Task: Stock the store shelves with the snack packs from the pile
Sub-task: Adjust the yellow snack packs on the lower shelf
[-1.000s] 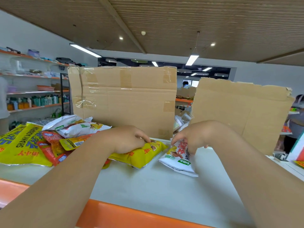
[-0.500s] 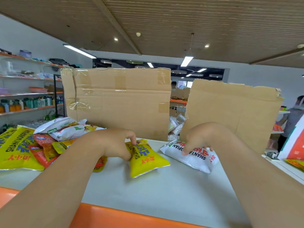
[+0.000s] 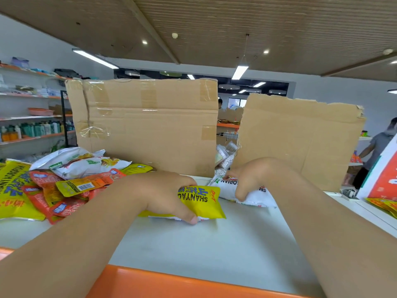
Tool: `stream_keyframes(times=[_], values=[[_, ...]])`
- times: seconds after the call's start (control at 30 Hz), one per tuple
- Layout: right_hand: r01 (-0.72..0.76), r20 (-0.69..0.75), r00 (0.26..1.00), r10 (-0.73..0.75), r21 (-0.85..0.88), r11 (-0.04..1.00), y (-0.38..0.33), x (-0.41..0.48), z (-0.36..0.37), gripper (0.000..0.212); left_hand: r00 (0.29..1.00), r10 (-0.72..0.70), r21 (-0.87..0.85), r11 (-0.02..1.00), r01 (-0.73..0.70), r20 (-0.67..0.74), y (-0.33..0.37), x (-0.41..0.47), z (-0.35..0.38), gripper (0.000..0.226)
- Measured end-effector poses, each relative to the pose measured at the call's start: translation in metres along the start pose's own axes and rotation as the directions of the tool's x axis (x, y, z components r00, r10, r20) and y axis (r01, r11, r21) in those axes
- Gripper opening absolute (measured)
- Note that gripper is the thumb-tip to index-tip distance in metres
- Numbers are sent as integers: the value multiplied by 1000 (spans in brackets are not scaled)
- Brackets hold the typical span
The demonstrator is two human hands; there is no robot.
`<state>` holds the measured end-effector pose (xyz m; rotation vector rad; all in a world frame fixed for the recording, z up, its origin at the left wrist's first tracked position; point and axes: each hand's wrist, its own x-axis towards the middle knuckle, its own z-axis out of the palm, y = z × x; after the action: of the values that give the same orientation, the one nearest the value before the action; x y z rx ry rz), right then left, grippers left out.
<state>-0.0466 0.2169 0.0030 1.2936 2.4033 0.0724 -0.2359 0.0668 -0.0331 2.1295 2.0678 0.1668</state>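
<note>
While left grip (image 3: pixel 165 194) clasps glossy yellow pillow pack (image 3: pixel 207 204), right grip (image 3: pixel 253 177) clutches crinkly white pack (image 3: pixel 260 197)

left hand (image 3: pixel 163 194) grips yellow pack (image 3: pixel 202 203) | right hand (image 3: pixel 253 179) grips white pack (image 3: pixel 255 194) | both on shelf (image 3: pixel 193 250)

Your white shelf (image 3: pixel 193 254) has an orange front edge (image 3: pixel 171 282). On your left, a pile of snack packs (image 3: pixel 71 181) lies on it. A yellow pack (image 3: pixel 206 203) and a white pack (image 3: pixel 255 197) rest in the middle. A wide cardboard sheet (image 3: pixel 150 125) and a torn cardboard sheet (image 3: pixel 300 138) stand at the back.
</note>
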Motion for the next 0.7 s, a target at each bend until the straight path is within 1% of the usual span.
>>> stream_keyframes(times=[0.03,0.1,0.17,0.3,0.43,0.5,0.53,0.6,0.63,0.7], values=[[5,15,1000,-6,25,1000,-2,1,3,88,999,8,22,1000,-9,31,4,2,3,73],[5,33,999,-7,41,999,-7,4,6,89,995,-27,97,995,18,93,9,6,7,92],[0,43,999,-2,55,999,-10,5,7,90,990,-65,120,992,50,126,11,8,7,102],[-15,60,998,10,84,996,-13,2,8,91,979,-116,116,989,97,171,15,4,3,108],[1,38,999,-5,119,993,-11,-9,13,88,979,-128,74,990,118,161,20,-3,0,109],[24,29,999,-27,124,992,-10,-17,17,84,985,-115,56,992,109,129,21,-10,1,100],[41,13,999,-43,127,991,-8,-22,20,81,992,-91,36,995,89,92,22,-13,3,86],[90,-21,996,-88,133,987,1,-40,28,76,999,-48,-17,999,48,-6,23,-18,8,48],[104,-45,994,-98,159,982,8,-52,31,73,999,-22,-37,999,21,-48,25,-21,10,38],[123,-94,990,-103,231,965,28,-78,38,68,995,18,-68,997,-25,-103,38,-27,12,31]])
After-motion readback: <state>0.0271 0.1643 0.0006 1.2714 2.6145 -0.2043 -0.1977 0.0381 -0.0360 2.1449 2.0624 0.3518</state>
